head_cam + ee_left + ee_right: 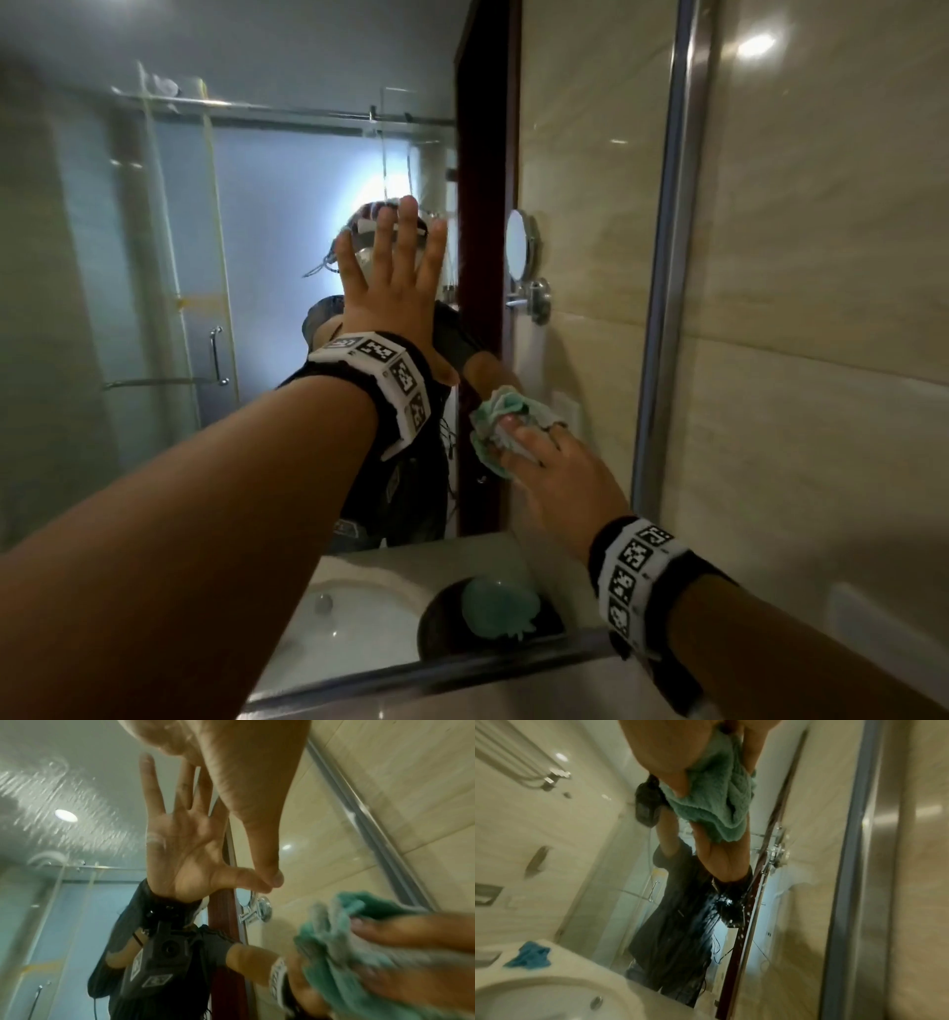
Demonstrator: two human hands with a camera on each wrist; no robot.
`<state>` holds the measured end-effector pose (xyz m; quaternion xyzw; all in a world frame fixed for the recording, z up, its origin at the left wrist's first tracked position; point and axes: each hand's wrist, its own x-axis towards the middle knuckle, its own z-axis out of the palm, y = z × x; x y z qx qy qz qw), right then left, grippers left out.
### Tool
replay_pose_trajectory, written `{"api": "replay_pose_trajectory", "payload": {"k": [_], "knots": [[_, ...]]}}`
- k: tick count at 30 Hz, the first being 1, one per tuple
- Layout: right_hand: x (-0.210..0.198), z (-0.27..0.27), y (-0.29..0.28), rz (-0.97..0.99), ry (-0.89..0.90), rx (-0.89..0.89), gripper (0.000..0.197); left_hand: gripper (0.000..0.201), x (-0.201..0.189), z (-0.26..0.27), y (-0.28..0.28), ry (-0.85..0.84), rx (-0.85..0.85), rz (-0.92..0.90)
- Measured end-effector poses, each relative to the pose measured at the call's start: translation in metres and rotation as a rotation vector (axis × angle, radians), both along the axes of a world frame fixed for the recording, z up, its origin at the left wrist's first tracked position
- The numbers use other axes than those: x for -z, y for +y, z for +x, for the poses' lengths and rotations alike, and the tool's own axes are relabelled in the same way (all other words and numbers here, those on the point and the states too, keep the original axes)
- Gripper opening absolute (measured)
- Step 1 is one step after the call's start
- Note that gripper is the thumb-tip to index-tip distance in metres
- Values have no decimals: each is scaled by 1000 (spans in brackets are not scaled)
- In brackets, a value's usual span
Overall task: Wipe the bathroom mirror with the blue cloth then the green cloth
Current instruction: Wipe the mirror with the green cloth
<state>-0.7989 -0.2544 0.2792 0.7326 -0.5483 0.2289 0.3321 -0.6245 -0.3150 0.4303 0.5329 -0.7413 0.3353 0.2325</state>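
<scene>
Evidently on the second wipe, the right hand (552, 475) clutches the bunched fluffy green cloth (506, 419) against the steel-framed bathroom mirror (257, 257), the left hand (393, 288) splayed flat, empty; next, sweeping unwiped glass.

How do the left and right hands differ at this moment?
The left hand is open, fingers spread flat on the mirror; the right hand grips a bunched green cloth. The left sits higher and holds nothing; the right is lower, near the frame. Both press against the glass.
</scene>
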Motion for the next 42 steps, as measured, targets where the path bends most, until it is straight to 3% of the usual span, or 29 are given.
{"api": "replay_pose_trajectory", "payload": {"k": [3,7,10,16,21,25,27,30,32,35,39,42], "knots": [[-14,-21,-5,-17,1,-7,61,142,36,2,11,-98,57,8],[-45,-45,-2,-162,-361,46,50,136,108,2,21,-210,111,105],[-40,-48,-6,-208,-443,139,41,133,147,3,16,-196,85,169],[49,-43,-2,-225,-298,86,47,145,167,1,4,-183,39,79],[139,-38,6,28,-146,54,62,155,171,-4,3,-170,15,48],[122,-39,13,135,-93,37,51,145,180,-8,9,-131,53,39],[107,-45,14,147,-205,89,42,136,197,-3,13,-140,93,68],[104,-56,13,51,-396,224,44,130,236,12,19,-186,96,157],[115,-61,8,-38,-428,254,41,135,257,20,22,-196,76,202],[143,-64,2,18,-550,349,33,138,273,21,14,-204,56,215],[184,-57,7,119,-468,358,37,143,279,18,5,-182,48,177],[197,-43,11,54,-461,349,9,149,280,16,4,-189,48,163]]}}
